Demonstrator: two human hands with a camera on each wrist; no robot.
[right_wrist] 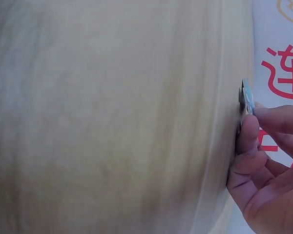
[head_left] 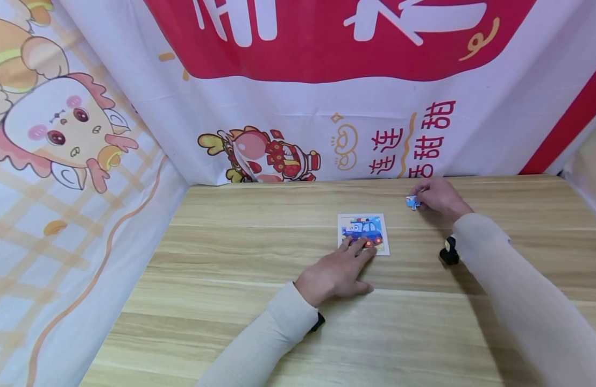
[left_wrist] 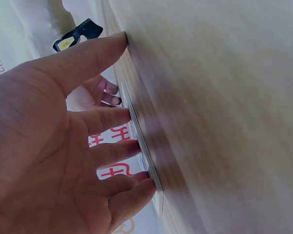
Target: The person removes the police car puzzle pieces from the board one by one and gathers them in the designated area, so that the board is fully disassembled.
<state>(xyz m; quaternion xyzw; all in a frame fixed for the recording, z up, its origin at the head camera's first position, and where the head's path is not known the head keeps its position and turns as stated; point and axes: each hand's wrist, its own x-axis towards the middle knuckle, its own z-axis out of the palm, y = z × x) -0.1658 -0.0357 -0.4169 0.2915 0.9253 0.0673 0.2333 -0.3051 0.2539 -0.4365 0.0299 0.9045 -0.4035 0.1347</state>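
A small square jigsaw puzzle (head_left: 379, 221) with a white border and a blue cartoon car lies on the wooden table. My left hand (head_left: 334, 273) rests its fingertips on the near edge of it, fingers spread and fairly straight, thumb out to the side; the left wrist view shows these fingers (left_wrist: 112, 152) along the thin board. To the right and farther back, my right hand (head_left: 438, 196) pinches a light-blue puzzle piece (head_left: 412, 202) between thumb and fingers. Edge-on in the right wrist view, the piece (right_wrist: 248, 96) is close over the tabletop.
The wood-grain table (head_left: 220, 301) runs back to a white curtain (head_left: 298, 107) printed with red lettering and cartoon figures. Another printed cloth (head_left: 85, 215) hangs along the left side. A black wrist camera (head_left: 449, 252) sits under the right sleeve.
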